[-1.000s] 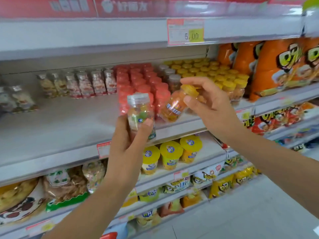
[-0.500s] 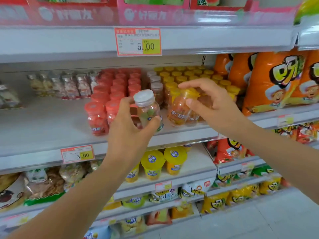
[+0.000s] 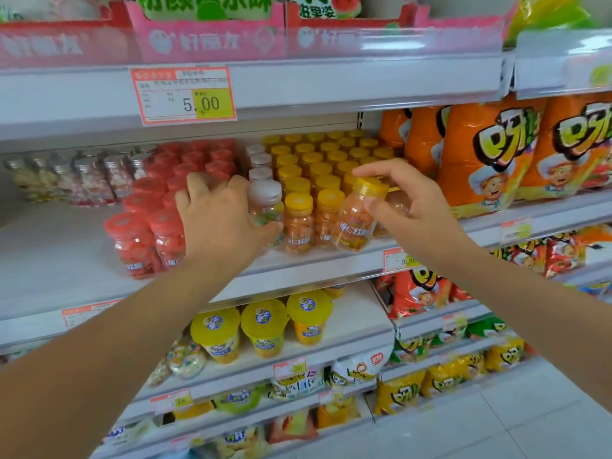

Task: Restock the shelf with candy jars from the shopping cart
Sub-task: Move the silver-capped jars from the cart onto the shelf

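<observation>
Two bare hands place candy jars at the front edge of a white shop shelf (image 3: pixel 66 260).

From the lower corners of the frame, two forearms reach in. The left hand (image 3: pixel 218 223) curls around a white-lidded jar (image 3: pixel 265 210) at frame centre, between the red-lidded jars (image 3: pixel 142 240) and the yellow-lidded jars (image 3: pixel 328 160); its base is hidden. The right hand (image 3: pixel 407 207) pinches a yellow-lidded jar (image 3: pixel 359 217) of orange candy, tilted, at the front of the yellow rows; its label shows Chinese characters and a letter C. Orange snack bags (image 3: pixel 490 154) with a cartoon chef stand at right. Yellow-lidded cups (image 3: pixel 265 326) sit one shelf lower, above pale floor tiles (image 3: pixel 530 425) at lower right. Farther back, a price tag (image 3: pixel 183 94) at upper left reads 5.00, under pink display boxes (image 3: pixel 205 38).
</observation>
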A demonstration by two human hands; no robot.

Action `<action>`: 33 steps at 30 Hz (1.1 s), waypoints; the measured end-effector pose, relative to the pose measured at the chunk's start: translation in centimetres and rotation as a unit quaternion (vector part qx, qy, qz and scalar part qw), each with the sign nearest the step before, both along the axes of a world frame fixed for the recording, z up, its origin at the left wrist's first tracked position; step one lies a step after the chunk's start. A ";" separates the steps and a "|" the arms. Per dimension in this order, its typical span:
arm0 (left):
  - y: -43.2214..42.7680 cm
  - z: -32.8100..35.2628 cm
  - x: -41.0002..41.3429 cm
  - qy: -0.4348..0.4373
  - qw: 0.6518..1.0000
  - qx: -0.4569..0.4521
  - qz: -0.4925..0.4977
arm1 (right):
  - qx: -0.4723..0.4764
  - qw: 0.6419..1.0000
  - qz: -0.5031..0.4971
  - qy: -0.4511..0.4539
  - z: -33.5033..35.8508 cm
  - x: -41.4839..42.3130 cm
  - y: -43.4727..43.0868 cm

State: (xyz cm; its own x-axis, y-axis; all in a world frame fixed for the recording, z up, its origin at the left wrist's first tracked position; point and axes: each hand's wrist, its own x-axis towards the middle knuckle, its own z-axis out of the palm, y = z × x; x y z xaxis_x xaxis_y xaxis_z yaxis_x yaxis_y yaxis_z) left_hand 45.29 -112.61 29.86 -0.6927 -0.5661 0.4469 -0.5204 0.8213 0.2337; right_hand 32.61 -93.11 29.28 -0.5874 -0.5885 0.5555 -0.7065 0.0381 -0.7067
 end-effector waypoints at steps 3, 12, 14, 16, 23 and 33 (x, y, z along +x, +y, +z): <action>-0.5 -0.1 -0.5 -0.042 0.999 -0.029 0.008 | 0.007 1.000 0.012 0.008 -0.1 0.0 -0.4; -0.6 -1.4 -0.9 -0.068 0.991 -0.116 0.016 | 0.033 0.998 0.017 0.048 -0.7 -0.2 -0.9; -0.6 -1.6 -0.9 -0.076 0.989 -0.128 0.020 | 0.039 0.998 0.015 0.052 -0.8 -0.3 -0.8; -0.3 -1.9 -0.8 -0.060 0.990 -0.129 0.015 | 0.045 0.998 0.008 0.053 -0.8 -0.4 -0.5; 2.8 -2.2 -1.0 0.076 0.969 -0.165 -0.170 | 0.034 0.997 -0.037 0.064 -0.3 -0.5 1.7; 7.7 -2.7 -4.7 0.009 0.955 -0.127 -0.268 | 0.073 0.986 -0.113 0.095 0.9 -3.7 7.6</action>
